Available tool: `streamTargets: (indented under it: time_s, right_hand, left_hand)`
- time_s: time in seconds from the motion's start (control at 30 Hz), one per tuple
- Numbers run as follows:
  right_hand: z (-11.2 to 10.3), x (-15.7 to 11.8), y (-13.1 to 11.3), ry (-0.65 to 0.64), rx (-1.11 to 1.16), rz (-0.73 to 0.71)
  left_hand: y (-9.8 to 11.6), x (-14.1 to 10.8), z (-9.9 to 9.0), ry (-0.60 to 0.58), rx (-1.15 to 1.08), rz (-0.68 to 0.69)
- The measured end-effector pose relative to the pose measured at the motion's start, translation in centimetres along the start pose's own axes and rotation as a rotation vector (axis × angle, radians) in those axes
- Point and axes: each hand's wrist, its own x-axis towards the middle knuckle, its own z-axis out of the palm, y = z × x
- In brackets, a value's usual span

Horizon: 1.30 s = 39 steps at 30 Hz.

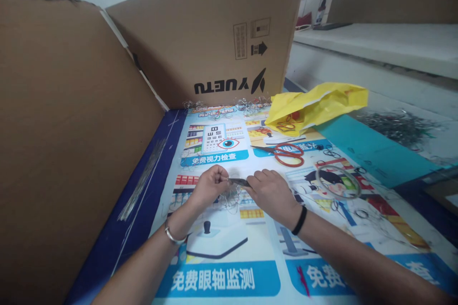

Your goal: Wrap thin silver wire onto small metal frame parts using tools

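My left hand point(211, 185) pinches a tangle of thin wire point(231, 198) that hangs beneath its fingertips, over the printed sheet. Wrapped round a dark slim tool point(240, 182), perhaps tweezers or pliers, is my right hand point(271, 193); the tool's tip meets the wire at my left fingertips. Beyond my hands, scissors with orange-red handles point(289, 155) lie on the sheet, blades pointing left. A coil of pale wire point(338, 182) rests to the right, with several small dark rings near it.
Cardboard panels point(200, 43) stand at the left and back. A yellow bag point(322, 105) holding orange-handled scissors lies at the back right, near a turquoise sheet point(375, 152) and a heap of wire scraps point(397, 126). Straight wires point(143, 181) lie at the left; pink thread point(303, 281) is in front.
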Motion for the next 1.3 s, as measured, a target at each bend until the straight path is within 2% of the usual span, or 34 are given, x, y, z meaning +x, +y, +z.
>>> streamTargets:
  time_s: [0.23, 0.43, 0.63, 0.83, 1.0, 1.1, 1.3]
  right_hand:
    - [0.3, -0.1, -0.3, -0.029, 0.058, 0.042]
    - [0.1, 0.2, -0.4, -0.161, 0.231, 0.156]
    - [-0.2, 0.3, -0.2, -0.196, 0.311, 0.159]
    - [-0.6, 0.4, -0.1, -0.221, 0.228, 0.144]
    - [-0.5, 0.3, 0.1, -0.135, 0.095, 0.092]
    - [-0.5, 0.2, 0.3, -0.107, 0.037, 0.045]
    - [-1.0, 0.5, 0.9, -0.133, 0.009, -0.058]
  left_hand:
    - [0.0, 0.1, -0.1, -0.001, 0.014, 0.006]
    - [0.3, 0.0, -0.1, -0.055, -0.080, -0.008]
    - [0.5, -0.1, -0.1, -0.051, -0.038, 0.022]
    - [0.7, -0.1, -0.4, 0.019, 0.048, 0.077]
    - [0.7, 0.0, -0.5, 0.065, 0.099, 0.076]
    - [0.5, 0.0, -0.4, 0.071, 0.130, 0.086]
    - [-0.1, -0.1, -0.5, 0.059, 0.200, 0.108]
